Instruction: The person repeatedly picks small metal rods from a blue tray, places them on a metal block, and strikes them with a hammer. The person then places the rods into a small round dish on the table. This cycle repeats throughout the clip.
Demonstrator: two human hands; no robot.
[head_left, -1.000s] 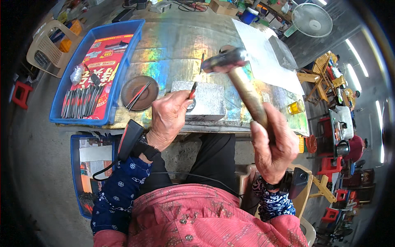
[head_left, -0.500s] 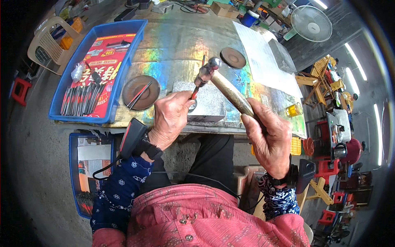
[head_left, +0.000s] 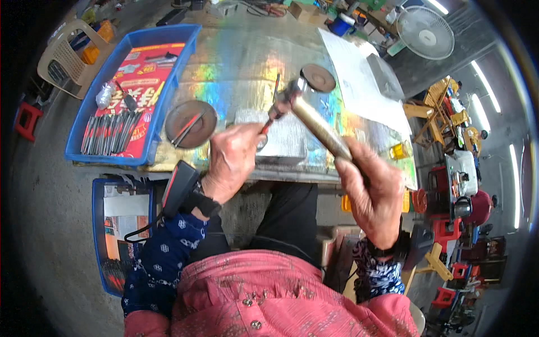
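My left hand (head_left: 233, 160) is closed around the red lower end of a slim red-and-black rod (head_left: 277, 84), whose dark tip points away from me. The rod's exact kind cannot be made out. Below it lies a grey metal-looking block (head_left: 287, 145) at the table's near edge, with a small round shiny piece (head_left: 262, 142) by my fingers. In my right hand (head_left: 373, 191) is a ball-peen hammer (head_left: 320, 130), gripped by its wooden handle. Its blurred head is over the block's far side, overlapping the rod in view; whether they touch cannot be told.
Left on the table (head_left: 236, 50), a brown round dish (head_left: 177, 119) holds similar slim pieces. A blue tray (head_left: 188, 59) contains several more. Another round dish (head_left: 319, 77), white sheets (head_left: 359, 84) and a yellow jar (head_left: 400, 150) lie to the right. A fan (head_left: 426, 35) stands beyond.
My right hand has shifted slightly right and down, with the hammer still in it. My left hand keeps its hold on the rod almost unmoved.
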